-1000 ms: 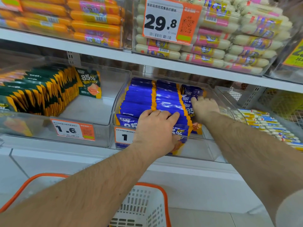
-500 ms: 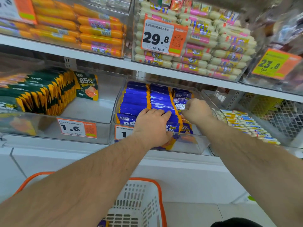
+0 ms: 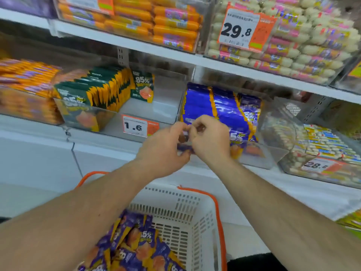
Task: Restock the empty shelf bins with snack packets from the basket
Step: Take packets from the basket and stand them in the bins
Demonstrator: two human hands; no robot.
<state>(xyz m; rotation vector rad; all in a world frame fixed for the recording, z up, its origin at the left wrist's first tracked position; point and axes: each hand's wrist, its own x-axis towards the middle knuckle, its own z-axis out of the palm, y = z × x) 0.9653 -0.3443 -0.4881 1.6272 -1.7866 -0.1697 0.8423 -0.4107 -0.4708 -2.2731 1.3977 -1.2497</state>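
At nine o'clock a clear bin of orange packets [image 3: 25, 85] is cut off by the frame edge and smeared by blur, so its print cannot be read. Next to it, toward ten o'clock, a clear bin [image 3: 168, 114] holds green packets [image 3: 97, 89] standing in rows across its left part, with one green packet upright at the back; a 1.6 price tag [image 3: 137, 126] sits on its front. At six o'clock the white basket [image 3: 195, 216] with an orange rim holds a heap of purple snack packets [image 3: 134, 245], partly hidden by the left forearm and cut off by the bottom edge.

At the centre the left hand [image 3: 162, 153] and right hand [image 3: 211, 139] meet with fingers curled, together pinching a purple packet [image 3: 184, 148]; only a sliver shows between them, blurred. Just behind them, toward one o'clock, the blue-packet bin [image 3: 259, 159] holds rows of blue snack packets [image 3: 214, 108] on edge, its lower left front hidden by the hands.

At three o'clock a bin of white sticks [image 3: 322, 145] carries a blurred tag. At twelve and one o'clock the upper shelf's bins hold orange sausages [image 3: 166, 22] and pale sausages [image 3: 312, 45] behind a 29.8 tag [image 3: 238, 28]
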